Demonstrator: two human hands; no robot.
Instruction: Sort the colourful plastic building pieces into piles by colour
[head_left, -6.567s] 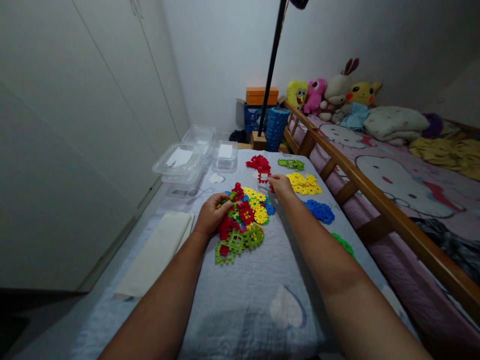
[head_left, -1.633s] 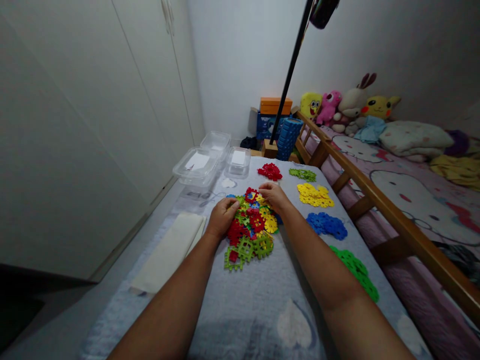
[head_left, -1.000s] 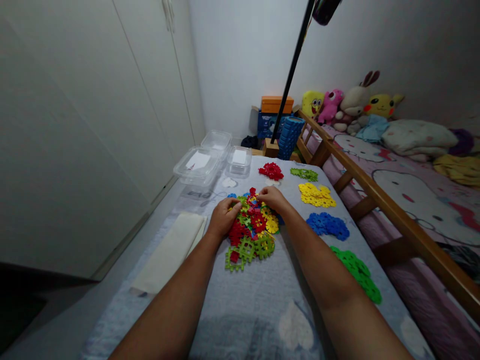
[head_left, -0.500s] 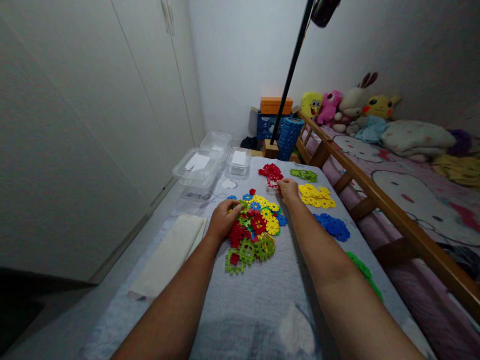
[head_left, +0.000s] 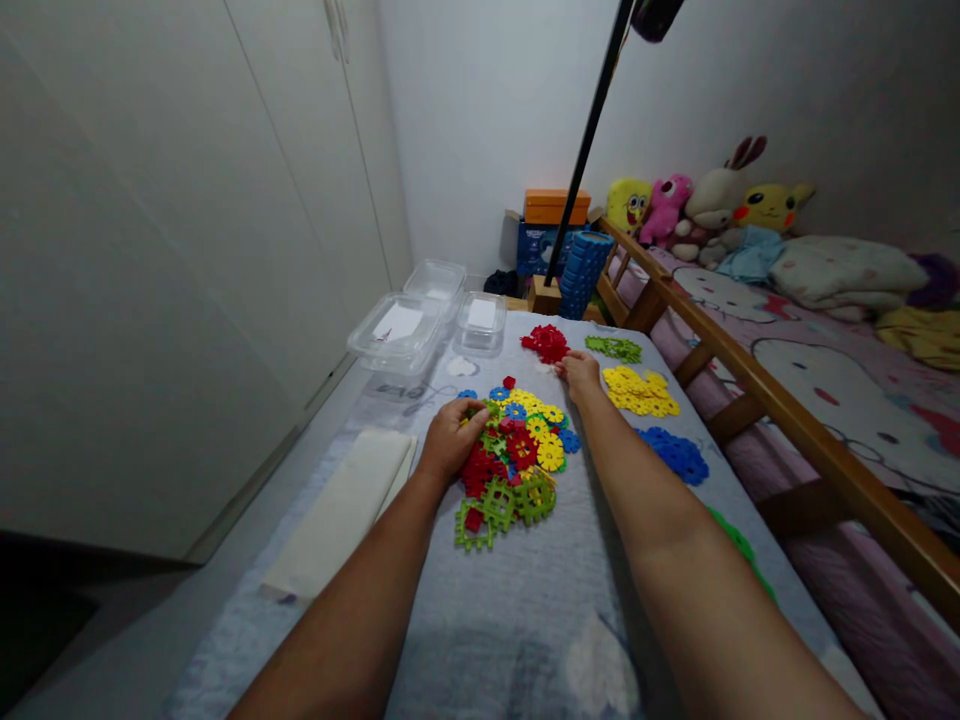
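Observation:
A mixed pile of red, yellow, green and blue plastic interlocking pieces (head_left: 517,455) lies on a pale quilted surface (head_left: 525,620). My left hand (head_left: 450,440) rests on the pile's left edge with fingers curled over the pieces. My right hand (head_left: 580,372) reaches beyond the pile, fingers curled down at the near edge of a small heap of red pieces (head_left: 547,342). What either hand holds, if anything, is hidden. To the right lie separate heaps: light green (head_left: 615,348), yellow (head_left: 641,390), blue (head_left: 679,455) and dark green (head_left: 739,545).
Clear plastic containers (head_left: 397,330) stand at the far left of the surface, a folded white cloth (head_left: 345,510) nearer. A wooden bed rail (head_left: 750,390) runs along the right, with plush toys (head_left: 697,200) behind. A black pole (head_left: 592,140) rises at the back; white cupboard doors (head_left: 187,200) stand left.
My right hand picked a red piece from the mixed pile and carried it forward to the red heap. The left hand stayed on the pile. The view shifted slightly.

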